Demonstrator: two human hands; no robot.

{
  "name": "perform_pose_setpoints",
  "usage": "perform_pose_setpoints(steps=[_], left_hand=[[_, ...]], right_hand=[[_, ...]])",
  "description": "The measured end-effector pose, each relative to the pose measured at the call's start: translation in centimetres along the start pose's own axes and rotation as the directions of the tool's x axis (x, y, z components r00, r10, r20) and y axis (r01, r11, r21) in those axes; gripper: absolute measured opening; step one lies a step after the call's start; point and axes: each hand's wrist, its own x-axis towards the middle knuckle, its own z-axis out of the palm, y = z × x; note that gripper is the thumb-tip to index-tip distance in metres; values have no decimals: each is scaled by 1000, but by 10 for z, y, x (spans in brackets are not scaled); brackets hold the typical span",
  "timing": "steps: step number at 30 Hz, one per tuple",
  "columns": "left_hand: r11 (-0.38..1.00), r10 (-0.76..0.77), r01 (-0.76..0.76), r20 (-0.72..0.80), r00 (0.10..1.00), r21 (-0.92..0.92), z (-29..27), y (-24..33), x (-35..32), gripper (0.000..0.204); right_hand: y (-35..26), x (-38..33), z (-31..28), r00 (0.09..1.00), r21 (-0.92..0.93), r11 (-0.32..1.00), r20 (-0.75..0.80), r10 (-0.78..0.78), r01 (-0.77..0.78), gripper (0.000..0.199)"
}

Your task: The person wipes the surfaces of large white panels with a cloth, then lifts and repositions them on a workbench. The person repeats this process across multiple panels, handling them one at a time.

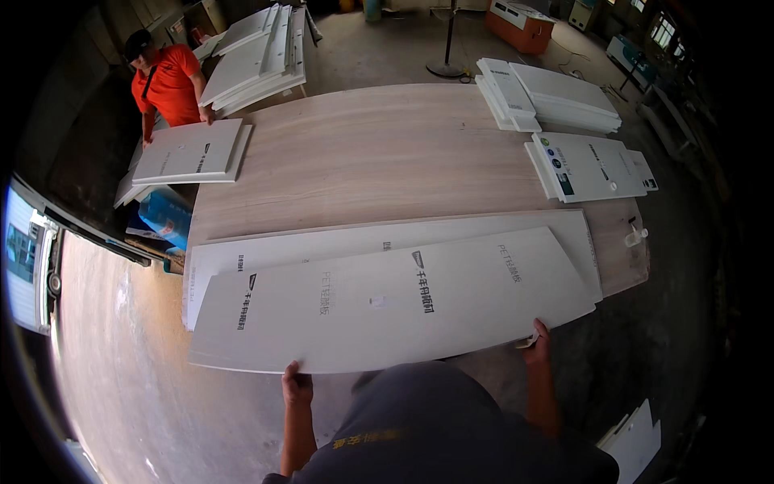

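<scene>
A long white panel with dark print and a small pale label lies across the near side of the table, tilted against another long white panel partly under it. My left hand grips the upper panel's near edge left of its middle, thumb on top. Farther right, my right hand holds the same edge close to the right end; its fingers are mostly hidden below, and something small and pale shows beside them. The near edge overhangs in front of my body.
The wooden table bears stacked white panels at the far right, shorter panels nearer, and a small clear bottle. A person in red holds a panel at the left corner. More panels stand behind me, lower right.
</scene>
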Motion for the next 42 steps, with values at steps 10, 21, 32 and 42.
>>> perform_pose_setpoints(steps=[10, 21, 32, 42], left_hand=[[997, -65, 69, -142, 988, 22, -15, -20, 9, 23], [999, -14, 5, -220, 975, -40, -16, -7, 12, 29], [929, -343, 331, 50, 938, 163, -87, 28, 14, 36], [854, -515, 465, 251, 819, 235, -137, 73, 94, 48]], right_hand=[[21, -2, -19, 996, 141, 989, -70, 62, -52, 30], [44, -46, -22, 982, 41, 991, -146, -119, 126, 39], [120, -200, -83, 950, 95, 945, -40, -309, 312, 49], [144, -407, -42, 785, 177, 845, -500, -365, 505, 48]])
